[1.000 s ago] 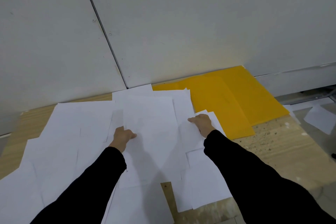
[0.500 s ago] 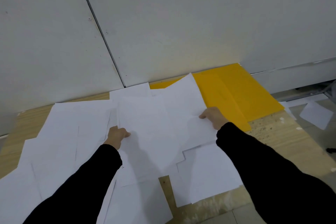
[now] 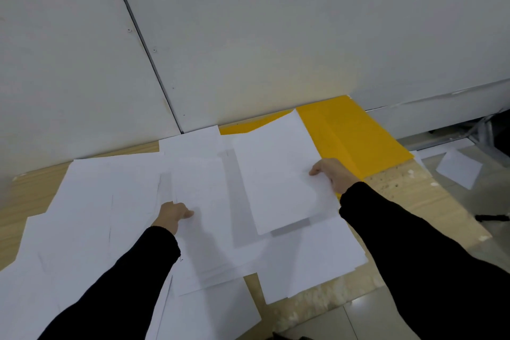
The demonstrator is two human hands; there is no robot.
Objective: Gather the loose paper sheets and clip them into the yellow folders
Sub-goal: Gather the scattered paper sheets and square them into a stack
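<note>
Many white paper sheets lie scattered and overlapping on a wooden table. My right hand grips the right edge of a few sheets and holds them lifted above the pile, casting a shadow below. My left hand pinches the left edge of another sheet lying in the pile's middle. Yellow folders lie flat at the table's back right against the wall, partly covered by the raised sheets.
A grey panelled wall rises right behind the table. One loose sheet lies on the tiled floor to the right, next to a metal frame. The table's front edge runs past the lower sheets.
My right hand has lifted its sheets off the pile and swung them up and to the right, over the folders' edge. The left hand has stayed on its sheet.
</note>
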